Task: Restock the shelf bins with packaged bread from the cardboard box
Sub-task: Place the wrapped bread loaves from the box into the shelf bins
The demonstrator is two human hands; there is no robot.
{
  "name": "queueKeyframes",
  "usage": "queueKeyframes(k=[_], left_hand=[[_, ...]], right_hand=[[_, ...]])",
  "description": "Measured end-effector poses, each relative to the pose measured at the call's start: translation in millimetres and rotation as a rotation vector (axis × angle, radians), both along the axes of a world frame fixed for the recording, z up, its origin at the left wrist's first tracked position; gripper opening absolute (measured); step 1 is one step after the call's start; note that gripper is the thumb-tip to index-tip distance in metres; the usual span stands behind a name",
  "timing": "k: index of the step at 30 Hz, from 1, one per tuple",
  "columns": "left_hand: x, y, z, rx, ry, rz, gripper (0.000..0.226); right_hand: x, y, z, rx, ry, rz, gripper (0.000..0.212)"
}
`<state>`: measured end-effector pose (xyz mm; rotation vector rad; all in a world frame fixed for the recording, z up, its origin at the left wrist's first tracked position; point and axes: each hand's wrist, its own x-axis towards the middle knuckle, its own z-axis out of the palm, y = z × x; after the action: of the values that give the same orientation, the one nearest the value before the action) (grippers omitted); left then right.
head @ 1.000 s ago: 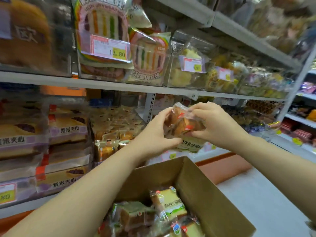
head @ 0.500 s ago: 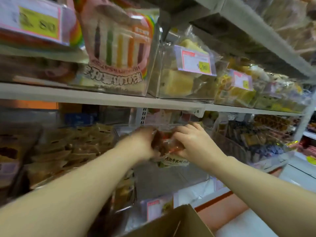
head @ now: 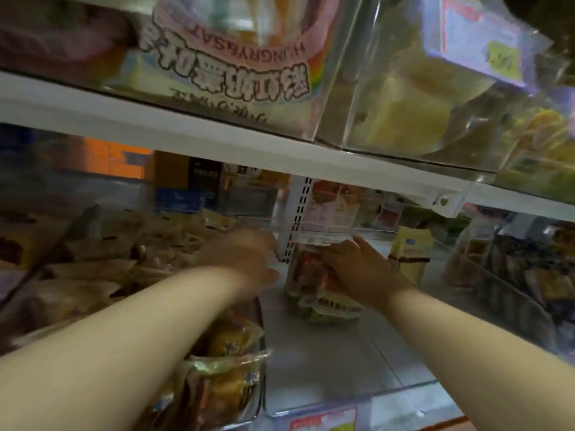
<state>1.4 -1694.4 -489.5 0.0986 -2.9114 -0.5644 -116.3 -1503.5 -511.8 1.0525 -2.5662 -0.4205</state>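
Both arms reach deep into a clear plastic shelf bin [head: 326,399]. At the bin's back, my right hand [head: 357,269] holds a clear-wrapped bread package [head: 311,275] standing on another bread package with a green label [head: 333,309]. My left hand [head: 245,259] is blurred, just left of the package; whether it touches the package is unclear. The cardboard box is out of view.
The bin to the left holds bread packets [head: 224,368] near its front and more farther back [head: 124,244]. A white shelf edge [head: 217,144] runs overhead, with cake packs [head: 224,57] in bins above. A yellow packet [head: 410,253] stands at the right.
The view moved closer and under the upper shelf, and the box dropped out of sight. Both hands carried the package from mid-air into the bin's back, onto the green-labelled package.
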Motion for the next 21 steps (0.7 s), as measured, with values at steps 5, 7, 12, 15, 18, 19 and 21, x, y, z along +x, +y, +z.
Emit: queueKeyframes(k=[5, 7, 12, 15, 18, 19, 21], left_hand=[[7.4, 5.1, 2.3, -0.067, -0.032, 0.070, 0.050], [11.3, 8.1, 3.5, -0.079, -0.041, 0.089, 0.051], [18.7, 13.2, 0.0, -0.118, -0.043, 0.118, 0.050], [22.9, 15.1, -3.0, -0.115, -0.027, 0.137, 0.047], [26.4, 19.6, -4.0, -0.139, -0.013, 0.153, 0.044], [27.0, 20.7, -4.7, -0.148, -0.010, 0.161, 0.043], [27.3, 21.1, -6.1, -0.152, 0.007, 0.172, 0.041]], right_hand=[[-5.2, -1.4, -7.4, -0.048, 0.106, -0.093, 0.054], [-0.7, 1.5, -12.5, -0.174, 0.026, -0.154, 0.060], [6.4, 7.4, -26.8, -0.449, -0.338, -0.158, 0.068], [6.7, 11.7, -35.2, -0.468, -0.392, -0.100, 0.077], [9.2, 16.5, -33.5, -0.425, -0.369, -0.150, 0.082], [11.4, 14.9, -32.6, -0.380, -0.324, -0.150, 0.082], [17.6, 9.7, -32.1, -0.242, -0.223, -0.035, 0.074]])
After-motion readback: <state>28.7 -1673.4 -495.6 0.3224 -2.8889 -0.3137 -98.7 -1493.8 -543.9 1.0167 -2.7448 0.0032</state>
